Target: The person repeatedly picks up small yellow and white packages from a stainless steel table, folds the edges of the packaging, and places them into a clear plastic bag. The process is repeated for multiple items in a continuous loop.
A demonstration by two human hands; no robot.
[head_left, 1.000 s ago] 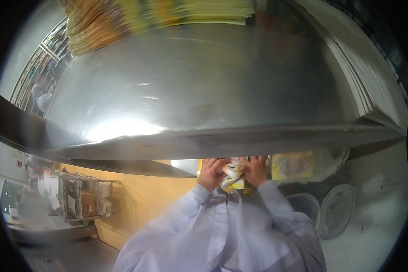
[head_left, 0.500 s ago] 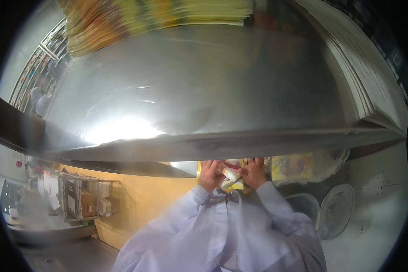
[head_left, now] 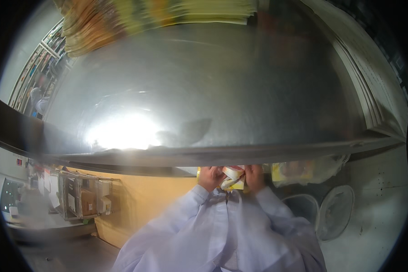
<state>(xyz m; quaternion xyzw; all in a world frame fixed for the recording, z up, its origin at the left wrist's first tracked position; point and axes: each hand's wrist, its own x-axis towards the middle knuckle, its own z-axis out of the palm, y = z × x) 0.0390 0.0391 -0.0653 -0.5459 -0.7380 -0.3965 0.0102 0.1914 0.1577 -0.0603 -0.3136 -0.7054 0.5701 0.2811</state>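
One packet [head_left: 234,174] between my left hand [head_left: 209,178] and right hand [head_left: 255,178].
It sits by the near edge of the shelf [head_left: 222,90], which hides my fingertips; whether they are clamped on it or apart, I cannot tell.

Packing workroom, by its look; steel shelf [head_left: 204,90], stacked yellow packets [head_left: 190,12], brown carton [head_left: 88,202], pale work coat [head_left: 190,231]
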